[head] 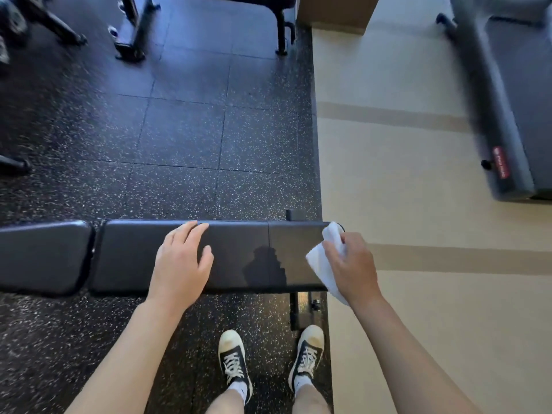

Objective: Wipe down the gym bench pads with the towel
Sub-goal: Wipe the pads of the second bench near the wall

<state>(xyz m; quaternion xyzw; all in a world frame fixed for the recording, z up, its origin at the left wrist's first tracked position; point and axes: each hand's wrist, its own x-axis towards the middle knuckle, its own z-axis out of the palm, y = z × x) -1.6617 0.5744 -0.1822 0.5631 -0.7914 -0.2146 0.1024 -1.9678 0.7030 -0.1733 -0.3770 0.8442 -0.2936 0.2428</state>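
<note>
Two bare hands work over a black gym bench that runs left to right across the near part of the scene. The long back pad (245, 255) fills the middle, and a shorter seat pad (41, 258) sits just left of it across a narrow gap. The left hand (182, 264) lies flat on the long pad with its fingers straight and spread, holding nothing. The right hand (352, 267) grips a white towel (321, 261) at the right end of that pad, fingers curled round the cloth, which bunches beyond the knuckles and hangs down past the pad's near edge. A dim shadow falls on the glossy surface between the hands.

The bench stands on speckled black rubber floor tiles (179, 130), close to their right edge, where a beige floor (403, 204) with darker stripes begins. Two black-and-white sneakers (234, 363) stand on the tiles on the near side of the bench. A treadmill (504, 121) sits far right, and black equipment frames (134, 28) stand at the far left.
</note>
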